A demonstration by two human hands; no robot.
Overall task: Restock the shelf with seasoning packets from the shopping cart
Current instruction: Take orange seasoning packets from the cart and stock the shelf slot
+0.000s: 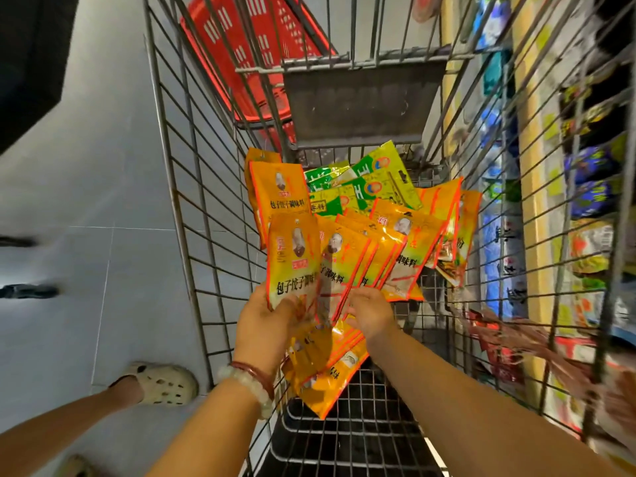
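Gathering orange seasoning packets out of the cart

Your left hand (272,321) has its grip closed on the bottom edge of a fanned stack of orange packets (299,259); your right hand (370,313), just beside it, has fingers curled on the lower edges of the next packets in the fan (how firmly, I cannot tell). More orange packets lie under both hands, green packets (361,187) beyond them, all inside the wire shopping cart (192,201). These look light, thin and glossy, so expect them to slide apart; pinch low across the whole stack and square the edges. The shelf (557,208) stands close on your right-hand side, crowded with goods, and grey tiled floor (103,201) lies to your left.
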